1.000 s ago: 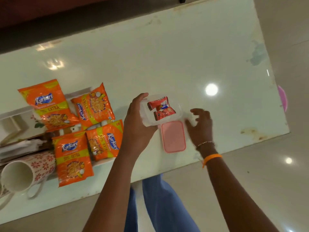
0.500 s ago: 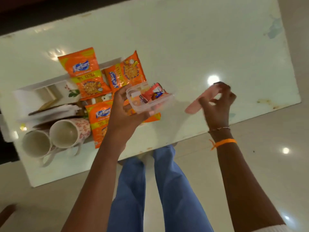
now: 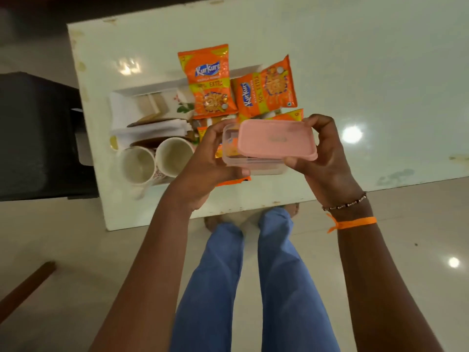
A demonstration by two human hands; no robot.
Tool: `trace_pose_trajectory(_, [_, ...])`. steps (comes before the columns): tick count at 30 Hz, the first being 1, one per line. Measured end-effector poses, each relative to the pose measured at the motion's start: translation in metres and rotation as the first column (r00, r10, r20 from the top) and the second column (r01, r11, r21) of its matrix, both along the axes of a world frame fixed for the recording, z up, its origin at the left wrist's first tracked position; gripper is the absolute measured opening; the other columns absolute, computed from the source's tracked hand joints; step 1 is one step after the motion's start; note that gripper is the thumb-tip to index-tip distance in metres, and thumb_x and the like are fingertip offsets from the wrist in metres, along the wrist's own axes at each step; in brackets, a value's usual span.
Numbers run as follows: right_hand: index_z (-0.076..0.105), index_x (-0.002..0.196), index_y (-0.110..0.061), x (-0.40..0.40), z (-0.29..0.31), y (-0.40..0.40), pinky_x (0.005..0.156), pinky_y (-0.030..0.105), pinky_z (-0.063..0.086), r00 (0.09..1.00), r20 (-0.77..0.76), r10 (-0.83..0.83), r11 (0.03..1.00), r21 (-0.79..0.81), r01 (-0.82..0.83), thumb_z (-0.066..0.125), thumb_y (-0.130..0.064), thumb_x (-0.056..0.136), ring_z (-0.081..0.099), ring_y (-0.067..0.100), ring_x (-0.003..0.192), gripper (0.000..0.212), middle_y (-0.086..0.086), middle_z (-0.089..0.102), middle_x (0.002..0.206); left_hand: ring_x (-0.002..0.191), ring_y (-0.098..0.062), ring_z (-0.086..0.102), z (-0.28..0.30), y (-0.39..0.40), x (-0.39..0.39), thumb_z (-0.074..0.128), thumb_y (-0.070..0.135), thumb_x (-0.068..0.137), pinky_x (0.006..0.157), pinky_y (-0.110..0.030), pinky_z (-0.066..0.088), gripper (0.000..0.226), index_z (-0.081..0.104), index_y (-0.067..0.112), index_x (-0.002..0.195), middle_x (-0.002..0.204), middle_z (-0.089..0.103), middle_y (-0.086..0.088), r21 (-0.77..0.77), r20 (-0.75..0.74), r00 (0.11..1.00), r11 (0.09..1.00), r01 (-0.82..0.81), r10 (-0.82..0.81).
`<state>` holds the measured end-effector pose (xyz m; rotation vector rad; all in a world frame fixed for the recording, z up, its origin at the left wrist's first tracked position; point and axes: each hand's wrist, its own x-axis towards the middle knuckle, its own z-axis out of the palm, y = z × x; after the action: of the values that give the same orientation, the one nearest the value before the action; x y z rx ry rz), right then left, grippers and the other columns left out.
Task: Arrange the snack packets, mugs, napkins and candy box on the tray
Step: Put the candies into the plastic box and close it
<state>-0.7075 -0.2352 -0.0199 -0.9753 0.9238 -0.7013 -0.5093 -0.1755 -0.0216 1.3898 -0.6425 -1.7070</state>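
Note:
I hold the clear candy box point(image 3: 250, 165) in the air above the table's near edge. My left hand point(image 3: 210, 153) grips its left end. My right hand point(image 3: 327, 153) holds the pink lid point(image 3: 275, 138) over the box, shifted to the right and tilted. Behind the box lies the white tray point(image 3: 142, 88) with several orange snack packets point(image 3: 209, 80), folded white napkins point(image 3: 149, 128) and two mugs point(image 3: 138, 163) lying on their sides, mouths toward me. The candies inside the box are mostly hidden by the lid.
The white glossy table point(image 3: 355, 59) stretches right and back. A dark piece of furniture point(image 3: 38, 135) stands at the table's left end. My legs in blue trousers point(image 3: 253, 288) are below, on a pale tiled floor.
My right hand lifted the pink lid off the table and brought it over the box. My left hand raised the box and drew it toward me. The view shifted left.

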Motion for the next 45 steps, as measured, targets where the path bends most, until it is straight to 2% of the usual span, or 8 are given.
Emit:
trace_pose_trajectory(5, [0.038,0.102,-0.027,0.015,0.007,0.008,0.079,0.030,0.055,0.990,-0.062,0.123,0.992,0.017,-0.123,0.065,0.005,0.063,0.050,0.020,0.113,0.057,0.007,0.038,0.125,0.132,-0.027,0.042,0.010,0.013,0.004,0.070,-0.004,0.062,0.096,-0.050,0.050,0.087,0.033,0.022,0.136,0.146,0.038,-0.010,0.008,-0.029,0.999,1.000,-0.019,0.019])
trace_pose_trajectory(15, [0.035,0.102,-0.030,0.032,0.002,0.019,0.081,0.038,0.052,0.944,-0.181,0.275,0.961,0.074,-0.266,0.076,0.007,0.061,0.044,0.022,0.116,0.069,0.006,0.034,0.129,0.119,-0.026,0.050,0.016,0.022,0.014,0.057,0.002,0.085,0.090,-0.047,0.053,0.060,0.037,0.034,0.132,0.139,0.040,-0.008,0.052,-0.066,0.994,0.995,-0.080,0.083])
trace_pose_trajectory(21, [0.060,0.104,-0.026,0.069,-0.002,0.031,0.086,0.051,0.055,0.961,-0.272,0.040,0.865,0.491,0.103,0.033,-0.056,0.091,0.062,0.031,0.108,0.042,0.008,0.065,0.111,0.112,-0.018,0.047,0.016,0.032,0.006,0.053,-0.004,0.077,0.084,-0.027,0.048,0.073,0.030,0.024,0.139,0.137,0.041,-0.012,0.063,-0.066,0.986,0.987,-0.149,0.153])
trace_pose_trajectory(27, [0.057,0.067,-0.015,0.105,-0.006,0.044,0.073,0.032,0.047,0.819,-0.554,-0.151,0.963,0.104,0.248,0.030,-0.053,0.093,0.059,0.021,0.077,0.054,-0.004,0.063,0.071,0.102,-0.030,0.063,0.016,0.020,0.010,0.043,0.058,0.080,0.093,-0.050,0.048,0.040,0.061,0.023,0.084,0.101,0.067,-0.012,0.129,0.279,0.887,0.901,-0.414,0.367])
trace_pose_trajectory(31, [0.052,0.068,0.003,0.124,-0.006,0.035,0.067,0.034,0.038,0.810,-0.563,-0.165,0.978,0.014,0.210,0.036,-0.047,0.094,0.053,0.041,0.071,0.059,0.024,0.060,0.071,0.070,-0.009,0.064,0.008,0.021,0.025,0.043,0.052,0.089,0.064,-0.027,0.051,0.043,0.061,0.015,0.076,0.072,0.066,0.004,-0.024,0.391,0.790,0.864,-0.503,0.471])
trace_pose_trajectory(34, [0.047,0.060,-0.012,0.140,-0.003,0.029,0.063,0.032,0.036,0.819,-0.568,-0.080,0.991,0.043,0.126,0.036,-0.048,0.094,0.049,0.023,0.067,0.051,0.009,0.051,0.063,0.075,-0.007,0.068,0.005,0.018,0.043,0.042,0.049,0.093,0.067,-0.026,0.054,0.030,0.064,0.032,0.082,0.076,0.069,0.010,-0.018,0.394,0.798,0.872,-0.490,0.456])
trace_pose_trajectory(40, [0.059,0.100,0.011,0.184,-0.003,-0.009,0.085,0.051,0.049,0.844,-0.536,0.002,1.000,0.017,0.009,0.031,-0.036,0.099,0.060,0.042,0.099,0.054,0.030,0.063,0.104,0.091,-0.011,0.065,-0.001,-0.008,0.098,0.046,0.050,0.091,0.078,-0.031,0.054,0.024,0.049,0.026,0.090,0.096,0.064,0.002,0.006,0.397,0.796,0.865,-0.501,0.458])
trace_pose_trajectory(45, [0.051,0.119,-0.005,0.226,-0.022,-0.044,0.077,0.034,0.043,0.831,-0.556,-0.028,1.000,-0.004,0.031,0.040,-0.015,0.096,0.052,0.022,0.089,0.027,0.007,0.053,0.099,0.078,0.000,0.052,-0.021,-0.039,0.146,0.051,0.051,0.089,0.064,-0.014,0.042,0.034,0.044,0.018,0.096,0.084,0.049,0.011,-0.053,0.585,0.690,0.869,-0.493,0.427])
